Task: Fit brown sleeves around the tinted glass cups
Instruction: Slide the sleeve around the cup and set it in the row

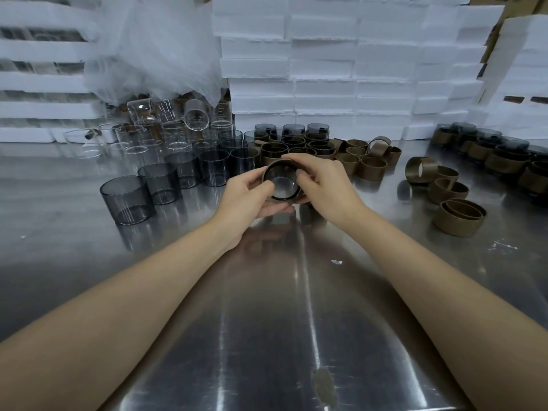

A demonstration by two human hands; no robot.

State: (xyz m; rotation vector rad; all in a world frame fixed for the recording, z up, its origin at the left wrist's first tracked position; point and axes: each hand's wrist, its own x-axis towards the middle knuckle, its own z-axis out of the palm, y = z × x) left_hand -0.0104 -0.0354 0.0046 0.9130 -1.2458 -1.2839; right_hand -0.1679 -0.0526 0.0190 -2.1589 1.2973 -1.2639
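While bare tinted cups (127,200) are kept waiting left of the held cup (280,185), that cup is gripped from beneath by the left hand (247,200) and tilted mouth-first toward the camera, probably so the brown sleeve (267,170) can be squared. Its rim is pinched by the right hand (323,188), just above the surface (281,307). Right of the held cup, loose sleeves (458,216) are laid within reach; farther right, sleeved cups (504,161) are gathered.

One left hand (246,194), one right hand (326,185), one sleeved cup (280,185); bare tinted cups (127,200), loose sleeves (458,216) and foam blocks (323,66) too overlapped to count.
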